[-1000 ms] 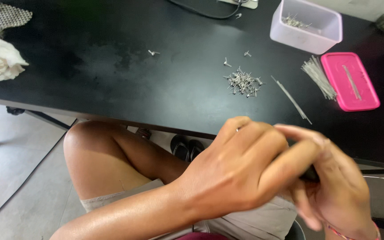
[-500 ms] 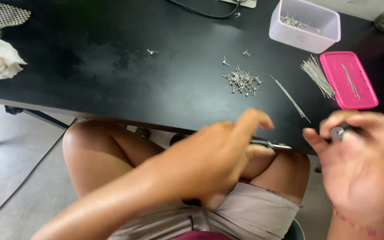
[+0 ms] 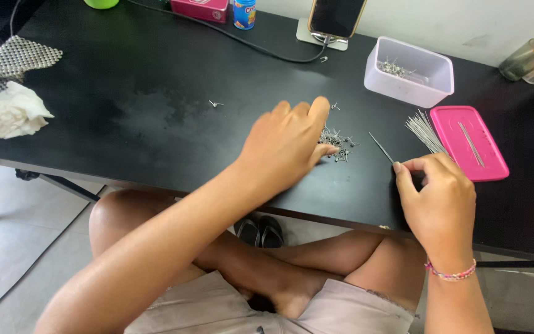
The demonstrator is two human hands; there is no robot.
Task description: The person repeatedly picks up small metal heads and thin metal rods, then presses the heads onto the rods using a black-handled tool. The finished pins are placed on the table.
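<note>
My left hand point(image 3: 285, 145) reaches across the black table point(image 3: 156, 124) with its fingers apart. The fingertips rest on the near side of a small pile of tiny metal pins point(image 3: 339, 140). My right hand point(image 3: 437, 198) sits at the table's front edge, its thumb and forefinger pinched on the near end of a thin metal wire point(image 3: 381, 147) lying on the table. A loose bundle of similar wires point(image 3: 423, 130) lies just beyond my right hand, beside a pink lid point(image 3: 468, 142).
A clear white box point(image 3: 410, 89) holding more pins stands behind the pile. A phone on a stand point(image 3: 335, 18) and a black cable are at the back. A white cloth point(image 3: 10, 114) lies far left. Cups stand far right. Sandals point(image 3: 261, 232) are under the table.
Both hands have come up from my lap onto the table. The left one went forward to the pin pile and the right one moved to the wire's end.
</note>
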